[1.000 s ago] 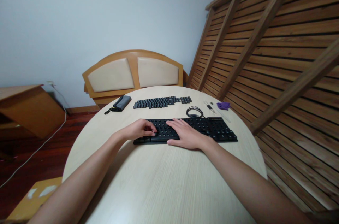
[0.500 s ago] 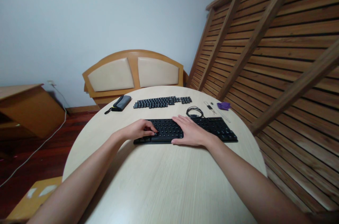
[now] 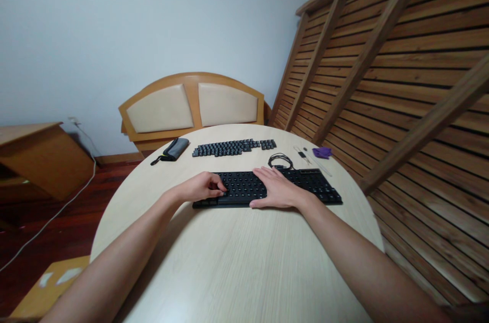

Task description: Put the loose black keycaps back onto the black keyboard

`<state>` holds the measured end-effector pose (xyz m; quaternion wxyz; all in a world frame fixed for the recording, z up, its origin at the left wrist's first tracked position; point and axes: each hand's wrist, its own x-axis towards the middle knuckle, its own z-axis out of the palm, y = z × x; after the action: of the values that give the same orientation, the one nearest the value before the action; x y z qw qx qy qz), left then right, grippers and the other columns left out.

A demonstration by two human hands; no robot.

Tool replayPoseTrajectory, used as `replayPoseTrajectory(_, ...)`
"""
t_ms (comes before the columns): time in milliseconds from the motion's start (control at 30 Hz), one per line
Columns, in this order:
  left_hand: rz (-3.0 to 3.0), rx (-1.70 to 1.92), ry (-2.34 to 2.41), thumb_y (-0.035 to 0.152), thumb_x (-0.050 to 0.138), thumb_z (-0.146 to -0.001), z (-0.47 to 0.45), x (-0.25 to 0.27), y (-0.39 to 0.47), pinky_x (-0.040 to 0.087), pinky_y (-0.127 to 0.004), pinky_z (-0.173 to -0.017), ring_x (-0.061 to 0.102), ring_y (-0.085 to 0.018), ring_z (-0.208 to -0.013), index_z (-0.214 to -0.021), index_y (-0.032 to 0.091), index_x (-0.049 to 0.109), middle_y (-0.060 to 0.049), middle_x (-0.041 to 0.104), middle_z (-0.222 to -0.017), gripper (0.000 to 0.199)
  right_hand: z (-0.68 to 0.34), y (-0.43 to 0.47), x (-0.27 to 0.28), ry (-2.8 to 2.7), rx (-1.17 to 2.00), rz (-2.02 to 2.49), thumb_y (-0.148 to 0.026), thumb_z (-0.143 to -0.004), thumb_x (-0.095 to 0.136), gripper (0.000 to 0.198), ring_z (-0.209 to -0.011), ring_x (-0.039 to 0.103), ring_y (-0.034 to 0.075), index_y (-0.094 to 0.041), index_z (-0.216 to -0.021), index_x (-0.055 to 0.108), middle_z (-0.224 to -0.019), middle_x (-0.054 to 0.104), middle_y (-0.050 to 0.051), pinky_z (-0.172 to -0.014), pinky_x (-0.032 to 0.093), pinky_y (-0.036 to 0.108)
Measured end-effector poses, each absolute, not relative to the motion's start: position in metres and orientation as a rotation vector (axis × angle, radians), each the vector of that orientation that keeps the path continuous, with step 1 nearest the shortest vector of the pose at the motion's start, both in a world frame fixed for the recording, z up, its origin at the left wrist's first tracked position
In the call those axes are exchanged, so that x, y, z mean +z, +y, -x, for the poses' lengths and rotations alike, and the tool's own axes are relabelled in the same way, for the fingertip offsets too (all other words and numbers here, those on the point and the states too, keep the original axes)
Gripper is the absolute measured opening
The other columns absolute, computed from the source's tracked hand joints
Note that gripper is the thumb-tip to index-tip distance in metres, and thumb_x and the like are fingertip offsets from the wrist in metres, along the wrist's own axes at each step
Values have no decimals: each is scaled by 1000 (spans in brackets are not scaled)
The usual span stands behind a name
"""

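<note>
A black keyboard (image 3: 240, 188) lies lengthwise across the table, and much of its main section shows bare key posts without caps. Over its left part, my left hand (image 3: 202, 186) is closed in a pinch, fingertips down at the key posts; whatever is between them is too small to make out. My right hand (image 3: 277, 189) rests flat across the middle of the keyboard, fingers spread and thumb along the front edge. Behind the keyboard, loose black keycaps (image 3: 221, 148) are laid out in rows. The keyboard's coiled black cable (image 3: 280, 161) sits just beyond my right fingers.
The round pale table (image 3: 244, 262) holds a grey and black pouch (image 3: 175, 150) at the back left. A purple cloth (image 3: 322, 152) and small thin tools (image 3: 302, 155) lie at the back right. A slatted wooden panel (image 3: 401, 99) leans close on the right.
My right hand has shifted slightly to the right over the keyboard. My left hand stays in nearly the same place, still pinched.
</note>
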<state>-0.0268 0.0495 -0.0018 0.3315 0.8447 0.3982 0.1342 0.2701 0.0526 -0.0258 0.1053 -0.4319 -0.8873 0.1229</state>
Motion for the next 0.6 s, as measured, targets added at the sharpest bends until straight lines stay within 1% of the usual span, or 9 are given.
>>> replayPoseTrajectory(267,-2193,300,1086,32,63,-81,25,-1,50,45,-24,-60,62,-16,-67,-89,13,73,-6,74,-82,23,-271,54,-28,-2635,328,1267,-87,-66,60,120,-148,25,39,-10,-154,33,-159,32,21,-123,13,56)
replayPoseTrajectory(433,-2250,296,1076,29,62,-81,25,-1,50,46,-24,-63,65,-17,-72,-91,14,73,-6,75,-85,22,-270,54,-27,-2638,330,1273,-87,-66,60,121,-148,24,38,-9,-154,33,-160,31,21,-123,13,55)
replayPoseTrajectory(600,-2388,255,1107,22,60,-82,20,5,46,47,-24,-66,67,-17,-74,-92,16,75,-5,76,-90,19,-270,54,-27,-2652,328,1287,-89,-65,57,123,-148,24,38,-8,-155,31,-160,30,20,-124,12,54)
